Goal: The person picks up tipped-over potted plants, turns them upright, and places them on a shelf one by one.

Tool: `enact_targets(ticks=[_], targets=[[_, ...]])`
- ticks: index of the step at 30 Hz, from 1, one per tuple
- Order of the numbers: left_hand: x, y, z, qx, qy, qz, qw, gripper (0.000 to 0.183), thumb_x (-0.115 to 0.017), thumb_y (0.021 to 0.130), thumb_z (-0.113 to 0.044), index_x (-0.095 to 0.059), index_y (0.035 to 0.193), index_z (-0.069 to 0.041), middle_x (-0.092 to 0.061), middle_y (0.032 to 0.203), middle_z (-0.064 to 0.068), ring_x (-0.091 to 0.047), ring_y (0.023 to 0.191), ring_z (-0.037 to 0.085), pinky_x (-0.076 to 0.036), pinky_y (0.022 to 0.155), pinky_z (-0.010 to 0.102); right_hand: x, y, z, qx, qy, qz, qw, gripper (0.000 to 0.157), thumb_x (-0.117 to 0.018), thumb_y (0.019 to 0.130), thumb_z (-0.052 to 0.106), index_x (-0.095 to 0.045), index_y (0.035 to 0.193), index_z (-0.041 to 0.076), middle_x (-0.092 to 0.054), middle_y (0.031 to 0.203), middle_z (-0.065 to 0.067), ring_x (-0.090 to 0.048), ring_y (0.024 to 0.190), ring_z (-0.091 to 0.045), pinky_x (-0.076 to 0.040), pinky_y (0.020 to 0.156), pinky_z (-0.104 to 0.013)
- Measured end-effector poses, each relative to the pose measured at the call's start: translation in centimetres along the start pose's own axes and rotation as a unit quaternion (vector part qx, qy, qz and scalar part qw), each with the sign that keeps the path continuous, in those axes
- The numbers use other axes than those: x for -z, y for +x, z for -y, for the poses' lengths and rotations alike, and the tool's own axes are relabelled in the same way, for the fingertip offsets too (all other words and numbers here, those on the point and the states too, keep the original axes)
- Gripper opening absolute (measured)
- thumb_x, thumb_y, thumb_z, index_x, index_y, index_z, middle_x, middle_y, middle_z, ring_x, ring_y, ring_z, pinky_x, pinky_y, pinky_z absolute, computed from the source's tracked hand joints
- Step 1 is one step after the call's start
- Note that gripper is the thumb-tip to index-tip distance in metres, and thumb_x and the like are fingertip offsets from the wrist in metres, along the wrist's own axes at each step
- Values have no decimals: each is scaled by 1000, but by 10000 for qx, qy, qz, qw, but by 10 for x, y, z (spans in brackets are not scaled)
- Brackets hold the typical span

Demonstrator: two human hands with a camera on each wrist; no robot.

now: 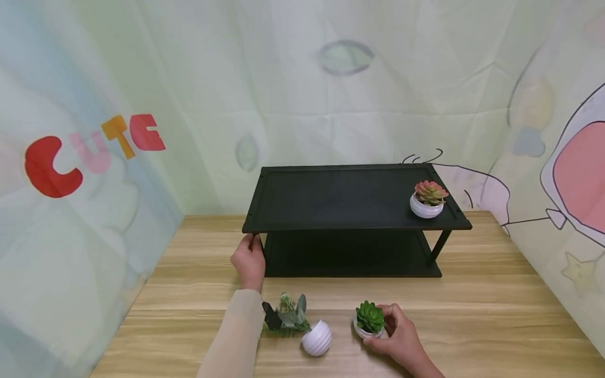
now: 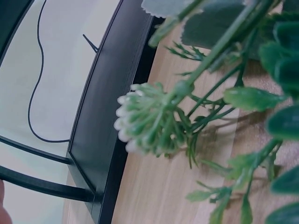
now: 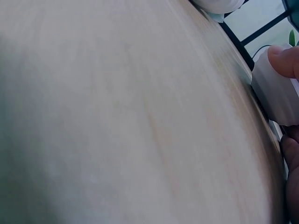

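A black two-tier shelf [image 1: 331,197] stands at the back of the table. My left hand [image 1: 250,261] grips it at the left front post, just under the top board; in the left wrist view only a bit of a finger [image 2: 2,207] shows at the edge. My right hand [image 1: 399,338] holds a small green succulent [image 1: 370,316] by its white pot [image 3: 275,88], thumb on one side and fingers on the other. Between the hands, a leafy artificial plant [image 1: 290,315] in a round white pot [image 1: 317,338] lies tipped over, its stems pointing left.
A pink-tipped succulent [image 1: 430,193] in a white pot [image 1: 426,208] sits on the shelf's top board at the right. Below is a wood-grain table [image 1: 491,304]. Printed curtains [image 1: 212,79] hang behind and at both sides.
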State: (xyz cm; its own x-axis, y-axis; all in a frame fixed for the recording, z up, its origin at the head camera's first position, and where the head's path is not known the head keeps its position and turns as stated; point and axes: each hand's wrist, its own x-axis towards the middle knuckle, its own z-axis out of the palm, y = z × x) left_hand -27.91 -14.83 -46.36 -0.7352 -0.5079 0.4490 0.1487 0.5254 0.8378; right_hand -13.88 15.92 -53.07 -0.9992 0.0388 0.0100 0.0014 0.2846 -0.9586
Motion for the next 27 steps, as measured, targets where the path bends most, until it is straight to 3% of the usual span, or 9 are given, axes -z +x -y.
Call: enact_targets(ticks=[4,13,27], targets=[[0,-1,1,8,-10,-20,10000,18,-60,90,-11,-70,95,2,-70,92,19,-66,85,34,-51,72,47,0,-1,-1,-86,117,20,9999,55,-88,52,2,-52,93,4,-57,116,-12,-58,106,-15,-44,92,-25],[-1,0,0,-42,-47,-89,9999,17,-60,90,-11,-70,94,2,-70,90,19,-66,83,34,-51,71,47,1,-1,-1,66,329,-36,9994,53,-87,52,-2,-51,92,2,-57,117,-15,-56,101,0,-44,90,-21],[0,-1,-1,-18,-49,-79,10000,17,-60,90,-11,-70,95,2,-70,90,19,-66,84,34,-51,71,47,0,-1,1,120,421,-22,9990,52,-86,52,-3,-50,89,2,-57,116,-16,-57,99,1,-44,86,-16]])
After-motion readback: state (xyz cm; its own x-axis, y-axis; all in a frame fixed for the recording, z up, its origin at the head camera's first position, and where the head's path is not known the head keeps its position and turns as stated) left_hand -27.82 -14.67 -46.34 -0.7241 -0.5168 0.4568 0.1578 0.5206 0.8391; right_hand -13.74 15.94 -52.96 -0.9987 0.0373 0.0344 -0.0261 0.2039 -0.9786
